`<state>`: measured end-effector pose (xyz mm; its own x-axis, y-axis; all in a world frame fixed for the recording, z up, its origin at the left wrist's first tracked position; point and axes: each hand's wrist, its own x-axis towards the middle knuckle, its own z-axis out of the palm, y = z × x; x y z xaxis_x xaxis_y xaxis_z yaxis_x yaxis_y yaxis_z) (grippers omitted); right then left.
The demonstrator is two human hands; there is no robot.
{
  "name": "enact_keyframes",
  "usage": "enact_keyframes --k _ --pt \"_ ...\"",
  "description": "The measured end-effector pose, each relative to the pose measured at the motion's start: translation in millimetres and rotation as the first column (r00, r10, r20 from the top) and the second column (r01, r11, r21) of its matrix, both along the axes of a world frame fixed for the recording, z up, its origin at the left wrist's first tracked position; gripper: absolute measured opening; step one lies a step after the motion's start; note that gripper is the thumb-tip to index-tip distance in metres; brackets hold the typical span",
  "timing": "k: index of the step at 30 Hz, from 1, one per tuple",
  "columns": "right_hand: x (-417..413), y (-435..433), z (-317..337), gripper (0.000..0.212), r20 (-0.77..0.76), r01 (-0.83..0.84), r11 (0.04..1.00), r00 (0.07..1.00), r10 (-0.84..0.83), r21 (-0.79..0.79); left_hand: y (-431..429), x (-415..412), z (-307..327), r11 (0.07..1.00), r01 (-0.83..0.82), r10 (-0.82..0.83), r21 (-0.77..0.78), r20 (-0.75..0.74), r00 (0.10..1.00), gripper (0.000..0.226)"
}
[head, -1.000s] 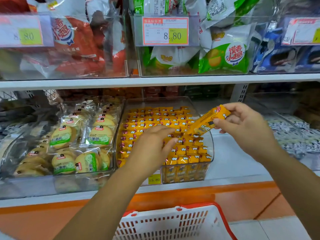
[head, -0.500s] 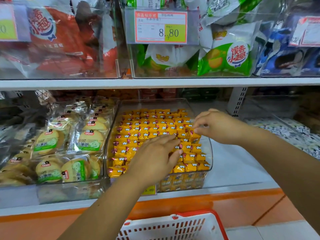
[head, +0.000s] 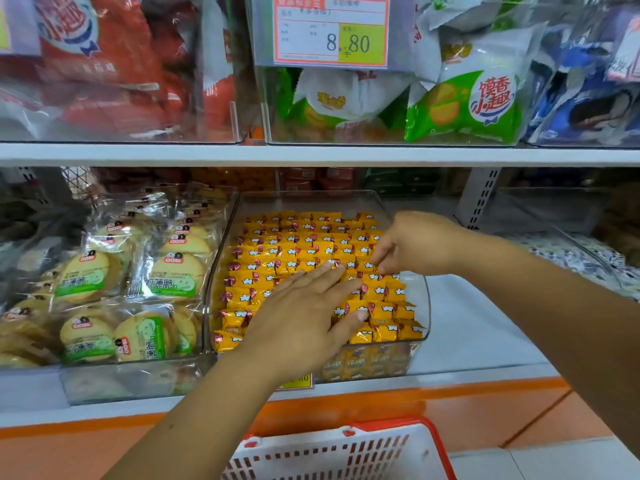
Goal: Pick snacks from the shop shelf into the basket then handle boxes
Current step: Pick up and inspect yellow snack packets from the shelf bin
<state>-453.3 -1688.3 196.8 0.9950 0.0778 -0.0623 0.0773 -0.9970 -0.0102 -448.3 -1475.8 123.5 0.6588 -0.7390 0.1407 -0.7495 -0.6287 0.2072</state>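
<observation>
Yellow foil-wrapped snack packets (head: 298, 244) with red crimped ends stand in tight rows inside a clear plastic bin (head: 423, 299), which sits on the white lower shelf (head: 467, 334) of a shop rack. The left hand (head: 304, 317) lies flat on the front rows, fingers straight and slightly spread, the fingertips touching the packet tops. The right hand (head: 419, 245) reaches in from the right over the middle rows. Its fingers are curled downward and its fingertips bunched together on the packets, though I cannot tell whether they actually pinch one.

Just left of the bin, a second clear bin holds round pale biscuits in transparent green-labelled wrappers (head: 166, 275). A white upper shelf board (head: 311, 154) runs above, carrying clear bins of red snack bags (head: 104, 64), green-and-white snack bags (head: 460, 105) and blue-and-white bags (head: 588, 109). An orange-framed price label reading 8.80 (head: 330, 29) hangs on the middle upper bin.

Below the lower shelf, an orange band (head: 381, 407) fronts the rack's base. A white perforated plastic basket with a red rim (head: 346, 452) sits at the bottom edge, beneath the hands, beside pale floor tiles (head: 554, 462).
</observation>
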Motion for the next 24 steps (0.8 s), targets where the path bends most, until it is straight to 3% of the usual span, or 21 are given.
enact_keyframes --k 5,7,12,16,21,24 --pt "0.4 10.1 -14.7 0.022 0.106 -0.043 0.993 0.993 0.054 -0.110 -1.0 0.4 -4.2 1.000 -0.008 0.009 -0.012 0.012 1.000 0.056" --pt "-0.3 12.8 -19.3 0.020 0.162 -0.016 0.997 0.986 0.029 -0.080 -1.2 0.1 -3.9 1.000 -0.011 0.011 -0.017 -0.005 1.000 0.056" --pt "-30.7 11.1 -24.8 0.019 0.405 0.012 0.971 0.907 -0.111 0.239 -0.3 1.4 -2.2 0.999 -0.010 0.007 -0.043 -0.059 0.998 0.056" --pt "-61.3 11.0 -28.0 0.017 0.592 -0.107 0.868 0.771 -0.236 0.485 3.2 -1.3 0.9 0.972 -0.107 0.068 -0.210 -0.185 0.980 0.068" --pt "-68.5 10.5 -30.1 0.015 0.487 -0.022 0.838 0.823 -0.294 0.545 1.2 -8.9 4.8 0.977 -0.103 0.078 -0.187 -0.136 0.988 0.071" --pt "-72.8 14.9 -26.5 0.018 0.506 -0.099 0.739 0.788 -0.351 0.667 1.7 -16.7 7.7 0.946 -0.134 0.080 -0.296 -0.187 0.979 0.070"
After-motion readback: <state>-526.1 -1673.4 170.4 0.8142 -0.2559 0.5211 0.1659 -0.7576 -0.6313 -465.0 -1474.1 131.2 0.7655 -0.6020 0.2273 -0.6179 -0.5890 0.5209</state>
